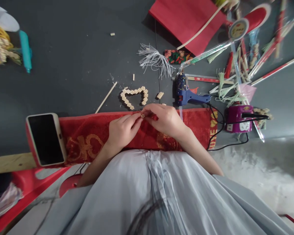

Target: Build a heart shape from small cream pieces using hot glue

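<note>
My left hand [123,130] and my right hand [165,118] meet over a red towel [80,125], fingertips pinched together. Between them is a small tan piece [142,116], mostly covered by the fingers, so its kind cannot be made out. Just beyond the fingertips, on the dark table, lies a heart-shaped outline [144,93] of small pale pieces, with a gap at its lower tip. A few short pale sticks [160,95] rest to the right of it. One longer thin stick [107,96] lies to its left, its lower end at the towel.
A blue glue gun [189,97] lies right of my hands, its black cable near a purple power socket [238,119]. A phone [46,138] rests on the towel's left end. White strands [154,60], red paper [186,23] and a ribbon spool [250,21] lie farther back.
</note>
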`<state>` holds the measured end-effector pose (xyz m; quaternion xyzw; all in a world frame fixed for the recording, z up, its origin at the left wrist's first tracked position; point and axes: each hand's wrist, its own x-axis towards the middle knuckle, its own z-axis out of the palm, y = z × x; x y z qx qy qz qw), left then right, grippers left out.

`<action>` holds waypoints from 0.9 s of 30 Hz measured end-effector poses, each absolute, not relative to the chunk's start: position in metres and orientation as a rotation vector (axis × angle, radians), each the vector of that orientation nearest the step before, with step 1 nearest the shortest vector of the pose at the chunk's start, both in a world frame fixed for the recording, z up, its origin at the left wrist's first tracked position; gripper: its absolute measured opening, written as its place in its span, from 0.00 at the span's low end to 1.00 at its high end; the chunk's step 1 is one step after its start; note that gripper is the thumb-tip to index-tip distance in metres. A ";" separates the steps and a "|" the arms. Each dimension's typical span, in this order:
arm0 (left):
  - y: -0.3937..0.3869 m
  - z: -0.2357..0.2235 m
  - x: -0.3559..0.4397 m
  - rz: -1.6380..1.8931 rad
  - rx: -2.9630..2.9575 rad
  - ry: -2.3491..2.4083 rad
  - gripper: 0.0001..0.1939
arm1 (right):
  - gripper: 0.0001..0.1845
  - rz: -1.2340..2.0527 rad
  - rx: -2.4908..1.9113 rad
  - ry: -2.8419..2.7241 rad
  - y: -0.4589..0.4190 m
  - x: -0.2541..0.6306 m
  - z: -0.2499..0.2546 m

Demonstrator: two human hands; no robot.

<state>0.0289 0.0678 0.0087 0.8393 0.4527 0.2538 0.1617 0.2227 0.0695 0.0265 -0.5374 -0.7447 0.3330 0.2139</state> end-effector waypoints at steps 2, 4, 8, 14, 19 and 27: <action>0.068 0.010 0.029 0.671 2.407 1.294 0.09 | 0.13 0.946 -1.476 -2.084 0.070 0.225 0.027; 0.068 0.011 0.030 0.633 2.420 1.295 0.09 | 0.14 0.933 -1.437 -2.110 0.070 0.227 0.028; 0.069 0.014 0.033 0.655 2.413 1.287 0.05 | 0.13 0.922 -1.334 -2.178 0.074 0.232 0.032; 0.076 0.012 0.040 0.755 2.442 1.325 0.02 | 0.13 0.813 -1.426 -2.411 0.095 0.244 0.044; 0.082 0.005 0.046 0.802 2.528 1.420 0.02 | 0.19 0.666 -1.523 -2.587 0.114 0.245 0.046; 0.081 -0.004 0.050 0.717 2.547 1.654 0.01 | 0.17 0.667 -1.489 -2.647 0.122 0.242 0.032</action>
